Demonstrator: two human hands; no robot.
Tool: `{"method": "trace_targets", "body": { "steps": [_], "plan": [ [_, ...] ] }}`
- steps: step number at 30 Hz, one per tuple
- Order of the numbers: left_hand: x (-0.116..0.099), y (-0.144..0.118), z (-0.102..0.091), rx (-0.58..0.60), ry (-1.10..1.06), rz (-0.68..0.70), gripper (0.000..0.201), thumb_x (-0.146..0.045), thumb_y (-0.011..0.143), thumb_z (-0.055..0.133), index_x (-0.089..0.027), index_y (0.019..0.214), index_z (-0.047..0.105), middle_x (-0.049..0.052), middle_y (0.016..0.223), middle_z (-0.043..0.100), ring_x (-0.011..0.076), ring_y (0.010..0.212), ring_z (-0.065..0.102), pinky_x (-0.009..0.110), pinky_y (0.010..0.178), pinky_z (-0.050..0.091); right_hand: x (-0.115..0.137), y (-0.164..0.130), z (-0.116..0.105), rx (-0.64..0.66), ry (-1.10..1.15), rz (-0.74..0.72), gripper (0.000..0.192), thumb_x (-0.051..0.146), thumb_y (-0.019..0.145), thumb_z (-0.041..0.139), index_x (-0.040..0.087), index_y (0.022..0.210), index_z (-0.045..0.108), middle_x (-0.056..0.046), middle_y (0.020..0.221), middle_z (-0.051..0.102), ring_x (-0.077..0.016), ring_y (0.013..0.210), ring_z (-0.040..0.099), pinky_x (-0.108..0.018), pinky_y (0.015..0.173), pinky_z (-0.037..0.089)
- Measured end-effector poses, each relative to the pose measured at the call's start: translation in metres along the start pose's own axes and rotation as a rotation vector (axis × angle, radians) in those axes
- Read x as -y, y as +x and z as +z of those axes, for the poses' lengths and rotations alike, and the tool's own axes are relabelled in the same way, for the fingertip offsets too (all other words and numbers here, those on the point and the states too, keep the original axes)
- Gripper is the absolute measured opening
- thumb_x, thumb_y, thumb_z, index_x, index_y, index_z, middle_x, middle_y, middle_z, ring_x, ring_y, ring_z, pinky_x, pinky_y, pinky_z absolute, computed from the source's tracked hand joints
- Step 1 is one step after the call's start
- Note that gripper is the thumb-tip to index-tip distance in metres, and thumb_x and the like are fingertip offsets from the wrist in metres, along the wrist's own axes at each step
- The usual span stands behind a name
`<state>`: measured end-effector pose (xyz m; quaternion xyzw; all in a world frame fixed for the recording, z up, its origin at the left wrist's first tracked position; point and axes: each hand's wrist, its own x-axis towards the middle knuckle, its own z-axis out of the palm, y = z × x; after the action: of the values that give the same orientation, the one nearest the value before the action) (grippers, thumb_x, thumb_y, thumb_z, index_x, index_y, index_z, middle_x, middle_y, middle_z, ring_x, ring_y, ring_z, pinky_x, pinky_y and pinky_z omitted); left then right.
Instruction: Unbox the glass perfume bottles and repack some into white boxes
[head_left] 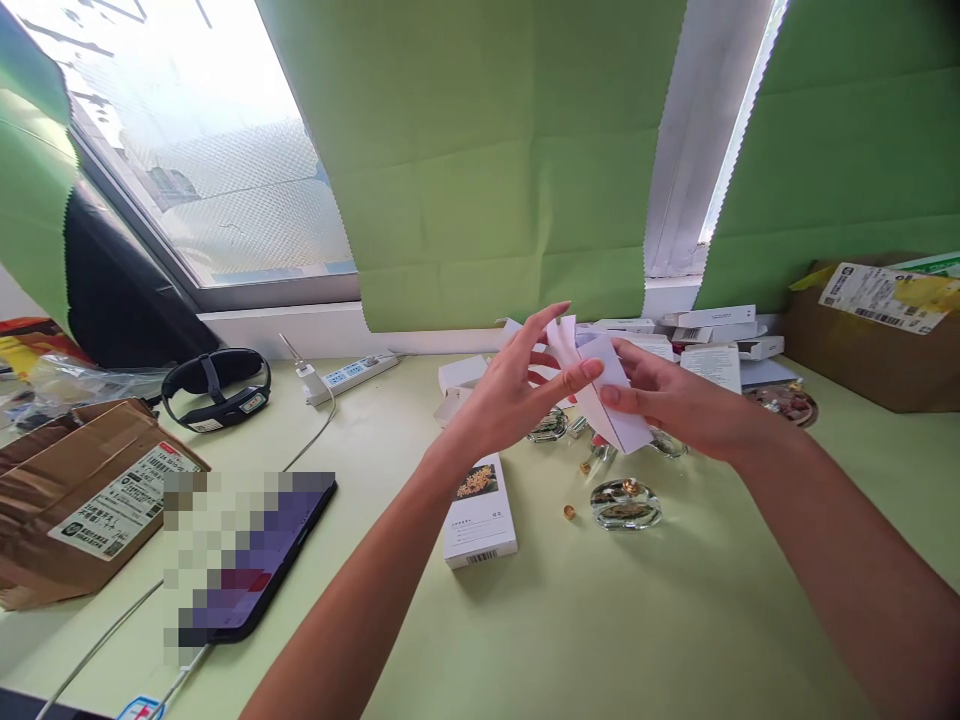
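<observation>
My left hand (517, 390) and my right hand (675, 405) are raised above the pale green table (637, 620), both gripping a flat, unfolded white carton (611, 390) between them. My left fingers pinch its near edge and my right fingers hold it from behind. Below the hands lie a closed white box with a flower picture (478, 512), a round glass bottle with a gold cap (625, 502) and a small loose gold cap (569, 512). More glass bottles (549, 426) are partly hidden behind the hands.
A pile of white cartons (712, 335) lies at the back by the window. A brown cardboard box (877, 335) stands at the right, a brown parcel (82, 495) and a tablet (247, 550) at the left, with a power strip (352, 375) and a black headset (217, 390) beyond.
</observation>
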<state>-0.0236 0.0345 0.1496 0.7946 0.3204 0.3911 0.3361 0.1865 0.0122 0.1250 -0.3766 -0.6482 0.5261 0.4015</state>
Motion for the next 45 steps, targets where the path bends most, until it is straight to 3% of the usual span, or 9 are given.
{"method": "trace_targets", "body": {
  "steps": [3, 10, 15, 20, 26, 32, 37, 45],
  "plan": [
    [0.002, 0.002, 0.002, -0.018, -0.104, -0.035, 0.069, -0.048, 0.083, 0.065, -0.032, 0.142, 0.033, 0.011, 0.133, 0.051, 0.0208, 0.103, 0.062, 0.031, 0.076, 0.057, -0.001, 0.0, 0.002, -0.018, 0.032, 0.008, 0.067, 0.033, 0.084, 0.068, 0.041, 0.143, 0.038, -0.004, 0.122, 0.062, -0.0193, 0.099, 0.064, -0.029, 0.071, 0.059],
    [0.01, 0.006, 0.002, -0.036, -0.247, -0.076, 0.076, -0.044, 0.077, 0.073, -0.025, 0.14, 0.035, 0.014, 0.13, 0.056, 0.0237, 0.109, 0.062, 0.034, 0.082, 0.057, 0.004, 0.002, 0.005, -0.021, 0.008, 0.0, 0.068, 0.033, 0.083, 0.07, 0.036, 0.143, 0.039, -0.007, 0.122, 0.063, -0.0201, 0.098, 0.065, -0.033, 0.074, 0.059],
    [0.007, 0.007, 0.001, -0.059, -0.305, -0.109, 0.081, -0.042, 0.074, 0.077, -0.022, 0.14, 0.035, 0.016, 0.132, 0.055, 0.0244, 0.11, 0.061, 0.036, 0.086, 0.056, -0.004, 0.002, -0.003, 0.036, 0.09, 0.004, 0.071, 0.035, 0.083, 0.07, 0.037, 0.145, 0.036, -0.006, 0.126, 0.061, -0.0211, 0.105, 0.064, -0.032, 0.076, 0.059],
    [0.005, 0.005, -0.003, -0.038, -0.325, -0.069, 0.082, -0.04, 0.074, 0.077, -0.022, 0.142, 0.035, 0.015, 0.131, 0.056, 0.0253, 0.112, 0.06, 0.039, 0.09, 0.054, -0.008, 0.001, -0.011, 0.091, 0.295, 0.042, 0.049, 0.047, 0.092, 0.055, 0.034, 0.138, 0.046, -0.007, 0.135, 0.057, -0.0221, 0.112, 0.061, -0.032, 0.077, 0.06],
    [0.003, 0.001, -0.011, 0.089, -0.342, 0.055, 0.084, -0.034, 0.071, 0.081, -0.028, 0.143, 0.038, 0.011, 0.136, 0.053, 0.0272, 0.12, 0.056, 0.045, 0.103, 0.047, -0.012, 0.001, -0.013, 0.13, 0.299, 0.073, 0.041, 0.04, 0.094, 0.054, 0.025, 0.132, 0.056, -0.008, 0.122, 0.065, -0.0166, 0.101, 0.064, -0.025, 0.078, 0.057],
    [0.003, -0.001, -0.014, 0.278, -0.392, 0.083, 0.086, -0.029, 0.07, 0.081, -0.031, 0.144, 0.037, 0.009, 0.139, 0.052, 0.0278, 0.12, 0.056, 0.048, 0.103, 0.046, -0.03, 0.001, -0.024, 0.248, 0.312, 0.072, 0.052, 0.04, 0.089, 0.063, 0.025, 0.138, 0.05, -0.009, 0.118, 0.067, -0.0212, 0.1, 0.066, -0.035, 0.083, 0.056],
    [0.009, -0.001, -0.018, 0.333, -0.419, 0.084, 0.085, -0.026, 0.07, 0.081, -0.032, 0.144, 0.038, 0.01, 0.14, 0.05, 0.0282, 0.123, 0.054, 0.049, 0.104, 0.043, -0.033, 0.001, -0.021, 0.261, 0.319, 0.059, 0.043, 0.035, 0.086, 0.068, 0.024, 0.126, 0.06, -0.007, 0.112, 0.069, -0.0186, 0.095, 0.068, -0.032, 0.081, 0.057],
    [0.009, -0.001, -0.02, 0.422, -0.479, 0.084, 0.084, -0.026, 0.071, 0.08, -0.034, 0.144, 0.038, 0.007, 0.138, 0.053, 0.0261, 0.117, 0.057, 0.043, 0.095, 0.05, -0.032, -0.002, -0.017, 0.371, 0.404, 0.087, 0.039, 0.036, 0.084, 0.07, 0.025, 0.121, 0.062, -0.004, 0.103, 0.071, -0.0151, 0.091, 0.069, -0.026, 0.076, 0.056]
  ]
}}
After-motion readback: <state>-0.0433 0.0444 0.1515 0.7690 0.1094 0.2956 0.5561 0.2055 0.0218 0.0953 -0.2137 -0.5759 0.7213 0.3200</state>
